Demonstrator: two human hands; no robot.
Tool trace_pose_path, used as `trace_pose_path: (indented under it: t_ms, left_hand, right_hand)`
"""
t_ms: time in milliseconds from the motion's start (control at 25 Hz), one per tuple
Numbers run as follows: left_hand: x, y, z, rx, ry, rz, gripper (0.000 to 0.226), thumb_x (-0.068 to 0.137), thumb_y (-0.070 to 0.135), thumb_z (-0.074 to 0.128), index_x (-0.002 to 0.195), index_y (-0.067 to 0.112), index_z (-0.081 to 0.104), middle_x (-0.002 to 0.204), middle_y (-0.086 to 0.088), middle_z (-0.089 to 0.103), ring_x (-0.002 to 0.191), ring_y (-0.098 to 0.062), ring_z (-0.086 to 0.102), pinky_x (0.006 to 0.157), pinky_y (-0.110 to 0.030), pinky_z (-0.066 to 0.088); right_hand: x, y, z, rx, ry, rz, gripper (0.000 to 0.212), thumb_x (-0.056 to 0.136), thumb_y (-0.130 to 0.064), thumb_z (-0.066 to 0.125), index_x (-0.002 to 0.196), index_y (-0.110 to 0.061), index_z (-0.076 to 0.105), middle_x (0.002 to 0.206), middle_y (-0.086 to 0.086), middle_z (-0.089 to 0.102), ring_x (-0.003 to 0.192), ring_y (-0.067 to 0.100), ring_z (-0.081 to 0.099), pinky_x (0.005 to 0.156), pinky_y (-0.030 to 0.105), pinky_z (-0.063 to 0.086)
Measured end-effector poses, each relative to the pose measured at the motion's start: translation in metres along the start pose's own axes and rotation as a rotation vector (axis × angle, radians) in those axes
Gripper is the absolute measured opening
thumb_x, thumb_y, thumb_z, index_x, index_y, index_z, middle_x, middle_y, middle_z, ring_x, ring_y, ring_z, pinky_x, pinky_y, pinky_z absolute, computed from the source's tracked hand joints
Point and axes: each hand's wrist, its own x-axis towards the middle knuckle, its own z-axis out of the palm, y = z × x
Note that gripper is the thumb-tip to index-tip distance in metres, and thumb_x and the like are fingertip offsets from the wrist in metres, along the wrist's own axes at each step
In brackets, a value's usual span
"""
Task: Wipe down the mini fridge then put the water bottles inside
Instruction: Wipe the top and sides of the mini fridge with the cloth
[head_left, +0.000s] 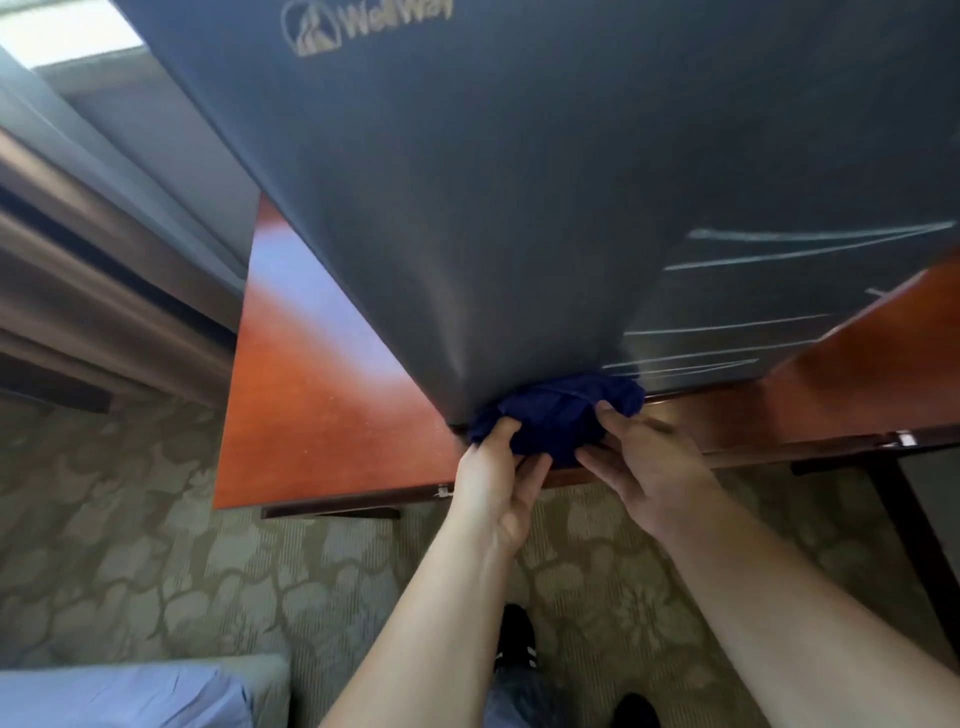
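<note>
The dark grey mini fridge (519, 182) fills the upper view, its door shut and a logo near the top. It stands on a reddish wooden table (322, 395). A bunched dark blue cloth (556, 415) is pressed against the fridge's bottom front corner. My left hand (501, 478) grips the cloth's left side. My right hand (639, 462) holds its right side, fingers over the top. Pale streaks mark the fridge's right face. No water bottles are in view.
Patterned green carpet (156, 545) lies below the table edge. Curtains (78, 270) hang at the left. A light blue fabric surface (119, 696) sits at the bottom left. My dark shoes (514, 639) show between my arms. A dark table leg (909, 530) stands at the right.
</note>
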Motion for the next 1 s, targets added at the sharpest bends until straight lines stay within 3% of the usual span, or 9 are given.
trace_pose_path:
  t_ms: [200,320,440,520,720,880,1000]
  left_hand:
    - [-0.064,-0.010,0.051,0.013,-0.121,0.036,0.006,0.099,0.013,0.067,0.104,0.016,0.067,0.110,-0.008,0.072,0.105,-0.019,0.066,0.088,-0.035,0.060]
    - [-0.107,-0.011,0.082,-0.029,-0.135,0.093,0.005,0.099,0.012,0.065,0.096,0.015,0.067,0.092,-0.005,0.070,0.095,-0.018,0.065,0.090,-0.033,0.057]
    - [-0.148,-0.009,0.105,-0.080,-0.148,0.191,0.006,0.099,0.012,0.065,0.097,0.016,0.068,0.094,-0.005,0.071,0.098,-0.018,0.065,0.085,-0.030,0.058]
    - [-0.172,-0.006,0.116,-0.094,-0.139,0.256,0.006,0.099,0.012,0.066,0.096,0.017,0.068,0.096,-0.005,0.070,0.097,-0.018,0.064,0.081,-0.028,0.058]
    - [-0.214,0.000,0.130,-0.037,-0.164,0.430,0.007,0.098,0.013,0.068,0.104,0.017,0.068,0.109,-0.008,0.073,0.099,-0.019,0.068,0.088,-0.030,0.059]
    - [-0.217,-0.006,0.139,0.028,-0.112,0.542,0.024,0.098,0.013,0.068,0.122,0.013,0.068,0.118,-0.010,0.075,0.107,-0.022,0.072,0.080,-0.027,0.061]
    - [-0.208,-0.020,0.151,0.072,-0.099,0.581,0.020,0.098,0.010,0.067,0.117,0.017,0.068,0.117,-0.005,0.076,0.104,-0.017,0.072,0.075,-0.024,0.061]
  right_hand:
    - [-0.042,-0.058,-0.031,0.087,-0.031,-0.159,0.048,0.090,-0.019,0.077,0.130,-0.001,0.059,0.121,0.021,0.069,0.099,0.028,0.073,0.071,0.034,0.065]
    - [-0.068,-0.088,-0.041,0.119,-0.070,-0.248,0.049,0.088,-0.021,0.079,0.126,0.003,0.058,0.116,0.022,0.070,0.087,0.026,0.071,0.065,0.031,0.064]
    - [-0.094,-0.116,-0.049,0.163,-0.159,-0.306,0.056,0.088,-0.025,0.079,0.131,0.002,0.056,0.103,0.021,0.067,0.073,0.020,0.070,0.061,0.025,0.061]
    - [-0.109,-0.129,-0.054,0.169,-0.226,-0.332,0.064,0.087,-0.027,0.080,0.137,0.004,0.053,0.107,0.022,0.069,0.077,0.021,0.073,0.061,0.024,0.060]
    - [-0.142,-0.152,-0.063,0.142,-0.335,-0.320,0.030,0.091,-0.026,0.076,0.106,-0.001,0.067,0.106,0.018,0.076,0.084,0.023,0.076,0.063,0.027,0.061]
    - [-0.146,-0.159,-0.066,0.137,-0.343,-0.280,0.023,0.093,-0.025,0.074,0.106,-0.006,0.069,0.104,0.014,0.076,0.083,0.024,0.076,0.060,0.028,0.062]
    - [-0.130,-0.161,-0.073,0.158,-0.320,-0.216,0.027,0.095,-0.025,0.071,0.116,-0.008,0.068,0.108,0.014,0.076,0.083,0.024,0.076,0.059,0.029,0.062]
